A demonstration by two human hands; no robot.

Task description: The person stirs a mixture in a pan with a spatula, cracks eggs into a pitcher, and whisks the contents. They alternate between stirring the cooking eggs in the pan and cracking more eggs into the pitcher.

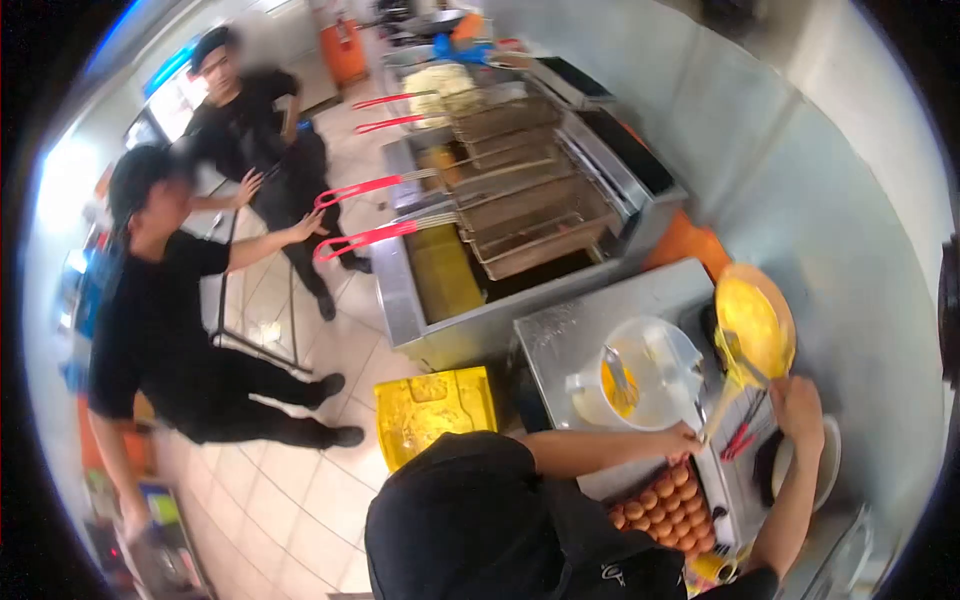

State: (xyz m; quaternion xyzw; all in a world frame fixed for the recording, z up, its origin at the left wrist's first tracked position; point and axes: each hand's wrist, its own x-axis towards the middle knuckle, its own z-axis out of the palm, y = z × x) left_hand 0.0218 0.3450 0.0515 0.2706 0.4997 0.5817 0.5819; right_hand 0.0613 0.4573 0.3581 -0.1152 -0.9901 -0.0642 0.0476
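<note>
My left hand (683, 442) is closed around the pale handle of a frying pan (785, 300), which is tilted near the wall. Yellow egg (748, 312) covers the inside of the pan. My right hand (797, 405) grips a grey spatula (748, 362), whose flat end reaches into the egg at the pan's near edge. Left of the pan stands a translucent jug (655, 345) with yellow liquid and a whisk (620, 375) in it. Below my left forearm lies a tray of brown eggs (662, 510).
Deep fryers (400, 300) with red-handled baskets (540, 225) stand beyond the steel counter (570, 335). A yellow crate (435, 410) sits on the floor to the left. Two people in black (165, 310) stand left of the fryers. A whitish round vessel (828, 460) is beside my right forearm.
</note>
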